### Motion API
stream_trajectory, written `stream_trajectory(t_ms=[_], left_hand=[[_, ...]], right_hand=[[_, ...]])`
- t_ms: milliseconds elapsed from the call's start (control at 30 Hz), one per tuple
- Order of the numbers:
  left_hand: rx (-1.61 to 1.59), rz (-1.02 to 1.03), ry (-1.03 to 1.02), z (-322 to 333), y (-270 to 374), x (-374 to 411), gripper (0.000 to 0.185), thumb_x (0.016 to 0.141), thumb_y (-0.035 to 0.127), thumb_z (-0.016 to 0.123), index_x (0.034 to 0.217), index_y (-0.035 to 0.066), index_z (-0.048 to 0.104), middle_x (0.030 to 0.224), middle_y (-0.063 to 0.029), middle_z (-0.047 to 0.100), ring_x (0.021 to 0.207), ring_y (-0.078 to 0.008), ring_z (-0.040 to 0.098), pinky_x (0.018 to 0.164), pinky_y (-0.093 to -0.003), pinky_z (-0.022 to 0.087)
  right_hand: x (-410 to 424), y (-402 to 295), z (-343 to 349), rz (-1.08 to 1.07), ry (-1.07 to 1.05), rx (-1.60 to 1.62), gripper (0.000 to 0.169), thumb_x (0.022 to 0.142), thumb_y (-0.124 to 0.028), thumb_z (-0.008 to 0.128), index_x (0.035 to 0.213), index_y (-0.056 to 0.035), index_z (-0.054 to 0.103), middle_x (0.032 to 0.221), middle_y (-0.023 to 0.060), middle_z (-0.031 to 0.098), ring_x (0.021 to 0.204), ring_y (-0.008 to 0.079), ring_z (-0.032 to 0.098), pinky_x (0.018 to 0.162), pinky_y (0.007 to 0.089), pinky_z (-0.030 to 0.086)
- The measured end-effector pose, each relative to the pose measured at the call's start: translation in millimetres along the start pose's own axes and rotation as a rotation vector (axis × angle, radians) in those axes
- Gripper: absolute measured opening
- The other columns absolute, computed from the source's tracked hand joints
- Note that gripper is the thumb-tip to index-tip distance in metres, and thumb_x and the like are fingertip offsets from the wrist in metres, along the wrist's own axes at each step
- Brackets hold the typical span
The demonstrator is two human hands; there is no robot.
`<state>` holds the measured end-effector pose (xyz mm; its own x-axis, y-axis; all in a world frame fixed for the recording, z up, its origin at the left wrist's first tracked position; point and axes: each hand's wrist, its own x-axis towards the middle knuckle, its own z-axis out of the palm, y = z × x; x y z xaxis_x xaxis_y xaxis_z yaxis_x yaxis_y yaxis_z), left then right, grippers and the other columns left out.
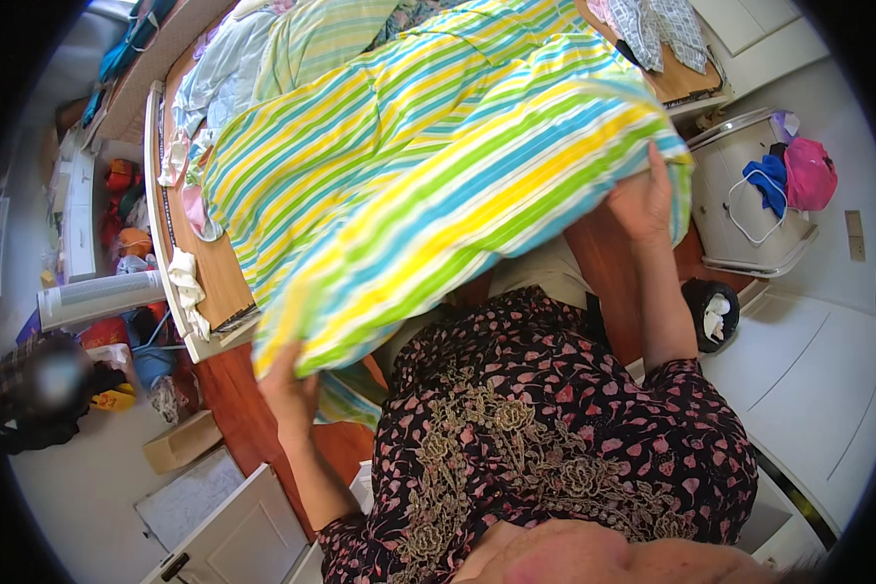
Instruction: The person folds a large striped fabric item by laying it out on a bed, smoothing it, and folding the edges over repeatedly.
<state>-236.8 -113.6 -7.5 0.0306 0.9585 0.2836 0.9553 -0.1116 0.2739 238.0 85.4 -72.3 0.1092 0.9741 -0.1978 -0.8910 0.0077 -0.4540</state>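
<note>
A large cloth striped in green, yellow, blue and white spreads over the bed in front of me, its near edge lifted towards my body. My left hand grips the near left corner of this edge, which looks slightly blurred. At the right end of the same edge, my right hand holds the cloth with the thumb on top. Part of the cloth hangs below the edge, beside my left forearm. Behind it lies a pale blue and green quilt, rumpled at the bed's far left.
The wooden bed frame shows at left with a white cloth on it. Folded clothes lie at the far right corner. A cream bedside cabinet and a black waste bin stand right. A cardboard box sits lower left.
</note>
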Motion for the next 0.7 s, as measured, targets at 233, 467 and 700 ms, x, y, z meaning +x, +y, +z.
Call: stream_trajectory(t_ms=[233, 467, 700], left_hand=[[-0.178, -0.196, 0.108, -55, -1, 7, 0.026, 0.070, -0.005, 0.063, 0.096, -0.003, 0.064, 0.082, -0.0114, 0.065, 0.075, -0.0196, 0.063, 0.070, -0.0288, 0.047], [0.081, -0.145, -0.164, 12, -35, 6, 0.029, 0.071, -0.001, 0.065, 0.099, 0.006, 0.063, 0.085, -0.0096, 0.058, 0.078, -0.0280, 0.058, 0.065, -0.0338, 0.046], [0.215, -0.615, 0.023, 84, -98, -42, 0.016, 0.082, 0.015, 0.063, 0.096, 0.009, 0.061, 0.090, -0.0096, 0.061, 0.080, -0.0302, 0.060, 0.067, -0.0390, 0.048]], right_hand=[[-7, -32, 29, -0.148, 0.070, -0.177, 0.047, 0.090, -0.029, 0.051, 0.127, 0.0004, 0.047, 0.129, 0.0167, 0.051, 0.117, 0.0293, 0.051, 0.101, 0.0428, 0.040], [12, -19, 6, 0.224, -0.138, -0.318, 0.025, 0.092, -0.030, 0.055, 0.101, -0.0070, 0.058, 0.080, -0.0004, 0.063, 0.050, 0.0041, 0.050, 0.045, 0.0188, 0.041], [19, -4, 19, 0.066, 0.334, -0.367, 0.021, 0.091, -0.030, 0.055, 0.090, -0.0089, 0.057, 0.068, -0.0030, 0.055, 0.041, 0.0061, 0.032, 0.041, 0.0215, 0.025]])
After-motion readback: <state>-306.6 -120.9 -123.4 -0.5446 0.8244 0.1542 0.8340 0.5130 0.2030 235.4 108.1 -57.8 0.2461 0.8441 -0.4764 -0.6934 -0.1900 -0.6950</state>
